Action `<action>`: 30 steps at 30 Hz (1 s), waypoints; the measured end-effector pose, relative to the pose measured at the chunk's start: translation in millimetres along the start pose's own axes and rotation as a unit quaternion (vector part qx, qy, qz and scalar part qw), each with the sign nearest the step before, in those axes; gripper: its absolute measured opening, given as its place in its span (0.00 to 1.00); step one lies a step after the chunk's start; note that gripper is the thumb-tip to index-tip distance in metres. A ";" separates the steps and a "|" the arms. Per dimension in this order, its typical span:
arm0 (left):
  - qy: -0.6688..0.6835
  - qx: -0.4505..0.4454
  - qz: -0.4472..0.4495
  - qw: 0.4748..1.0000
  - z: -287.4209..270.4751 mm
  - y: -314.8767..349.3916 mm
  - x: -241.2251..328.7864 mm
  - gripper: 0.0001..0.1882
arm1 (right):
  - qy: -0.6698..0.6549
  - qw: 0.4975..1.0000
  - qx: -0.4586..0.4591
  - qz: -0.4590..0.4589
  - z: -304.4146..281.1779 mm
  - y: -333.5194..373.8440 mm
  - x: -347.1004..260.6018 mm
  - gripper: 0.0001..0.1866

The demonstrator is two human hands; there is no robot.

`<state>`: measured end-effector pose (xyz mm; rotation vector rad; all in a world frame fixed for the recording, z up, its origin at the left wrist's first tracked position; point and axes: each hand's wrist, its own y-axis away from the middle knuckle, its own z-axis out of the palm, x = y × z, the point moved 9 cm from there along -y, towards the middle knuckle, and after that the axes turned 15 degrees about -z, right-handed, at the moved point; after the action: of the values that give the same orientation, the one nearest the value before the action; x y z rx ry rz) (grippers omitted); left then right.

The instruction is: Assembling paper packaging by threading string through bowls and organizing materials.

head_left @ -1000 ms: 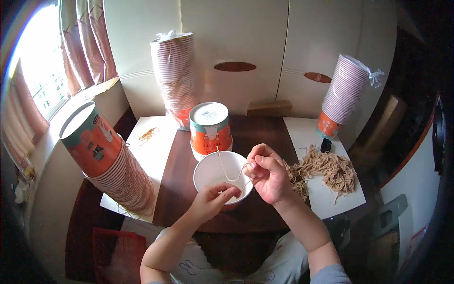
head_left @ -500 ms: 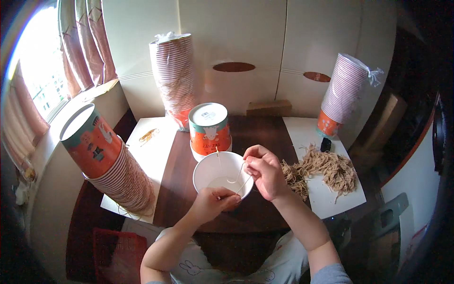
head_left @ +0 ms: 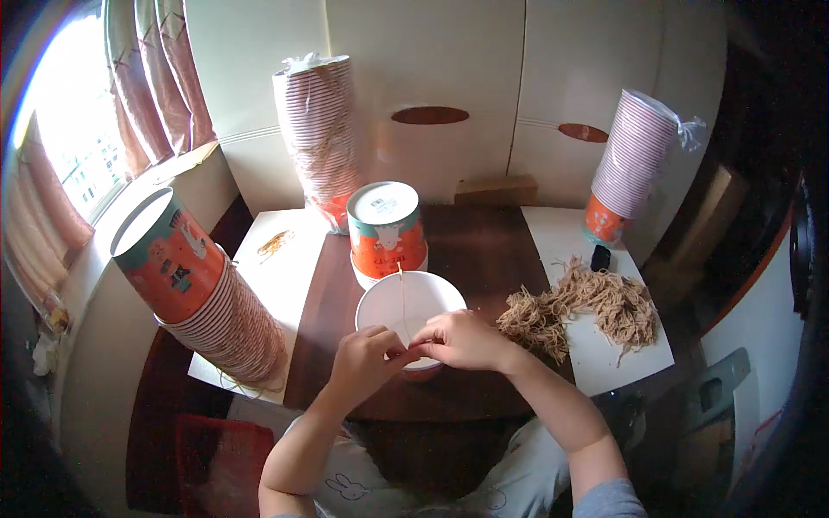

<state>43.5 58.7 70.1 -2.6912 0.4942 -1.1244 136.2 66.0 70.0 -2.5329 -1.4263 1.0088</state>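
An open white paper bucket stands at the table's near middle, its mouth up. A thin beige cord runs from a small knot at the far rim down across the inside toward the near rim. There my left hand and my right hand meet, both with fingertips pinched together around the cord's near end. The fingers hide that end and part of the near rim. Just behind stands an upturned orange and green bucket on top of another.
Tan cords lie heaped at the right. A tilted stack of nested buckets leans at the left. Bagged stacks stand at back left and back right. Yellowish loops lie on the left white board.
My right hand has come down and left from above the bucket's right rim to meet my left hand. The cord's loose loop no longer shows. The view has shifted slightly.
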 end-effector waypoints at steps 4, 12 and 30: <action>-0.010 -0.023 0.021 0.999 1.1 1.7 2.3 0.12 | -0.076 0.993 0.056 0.076 -6.5 6.6 13.8 0.09; -0.160 -0.134 0.115 0.971 31.3 12.3 0.3 0.09 | -0.046 0.996 -0.046 0.064 12.4 13.3 29.8 0.11; -0.179 -0.093 0.235 0.951 21.3 26.1 15.8 0.04 | -0.029 0.990 -0.130 0.055 32.2 14.0 16.2 0.10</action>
<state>63.1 29.5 58.0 -2.6244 1.1372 -0.4684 134.0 62.6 31.5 -2.8146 -1.5406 0.9784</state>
